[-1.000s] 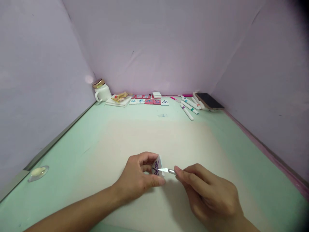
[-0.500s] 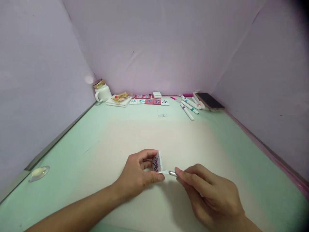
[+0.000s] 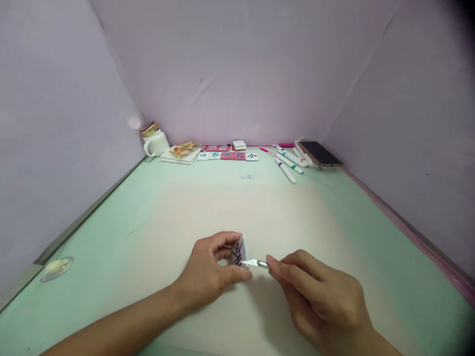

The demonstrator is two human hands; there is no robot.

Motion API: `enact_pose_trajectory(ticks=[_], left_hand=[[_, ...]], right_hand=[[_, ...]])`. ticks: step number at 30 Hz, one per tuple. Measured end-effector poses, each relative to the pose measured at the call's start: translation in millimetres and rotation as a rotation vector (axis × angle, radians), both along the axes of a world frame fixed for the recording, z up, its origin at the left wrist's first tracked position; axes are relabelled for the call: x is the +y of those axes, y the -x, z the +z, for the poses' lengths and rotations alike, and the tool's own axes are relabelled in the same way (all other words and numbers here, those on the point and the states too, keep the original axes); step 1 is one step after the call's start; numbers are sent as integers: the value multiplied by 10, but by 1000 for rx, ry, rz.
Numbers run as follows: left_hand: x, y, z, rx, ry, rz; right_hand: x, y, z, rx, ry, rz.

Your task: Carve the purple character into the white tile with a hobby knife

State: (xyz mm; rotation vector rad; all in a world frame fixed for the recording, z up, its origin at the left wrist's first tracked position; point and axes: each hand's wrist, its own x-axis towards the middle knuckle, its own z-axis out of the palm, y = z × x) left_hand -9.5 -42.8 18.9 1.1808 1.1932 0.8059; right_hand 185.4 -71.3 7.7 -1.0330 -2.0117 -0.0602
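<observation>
On the near tabletop (image 3: pixel 156 217), my left hand (image 3: pixel 208 277) is pinched shut on a small white tile (image 3: pixel 239 251) marked in purple ink, tilted on edge — my right hand (image 3: pixel 319 296) is closed around a thin craft knife (image 3: pixel 256 263), its blade tip touching the tile's lower edge. The risk, as I judge it: the blade could slip off that edge toward my left thumb, just beside it. Markers (image 3: pixel 287 165), a phone (image 3: pixel 319 153) and a mug (image 3: pixel 153 141) lie well apart at the far wall.
</observation>
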Motion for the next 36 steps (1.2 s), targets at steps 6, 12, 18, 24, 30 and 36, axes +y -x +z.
enact_pose_trajectory(ticks=[6, 12, 18, 24, 30, 36], left_hand=[[-5, -13, 5, 14, 20, 17], [0, 21, 8, 26, -14, 20], [21, 2, 6, 92, -69, 58], [19, -23, 6, 112, -99, 73], [-4, -58, 11, 127, -71, 83], [-1, -45, 34, 112, -31, 68]], right_hand=[[-10, -1, -1, 6, -2, -1], [-29, -18, -22, 25, 43, 24], [-29, -1, -50, 9, -9, -46], [-19, 4, 1, -5, 5, -14], [-22, 4, -9, 12, 7, -42], [-16, 29, 15, -7, 1, -37]])
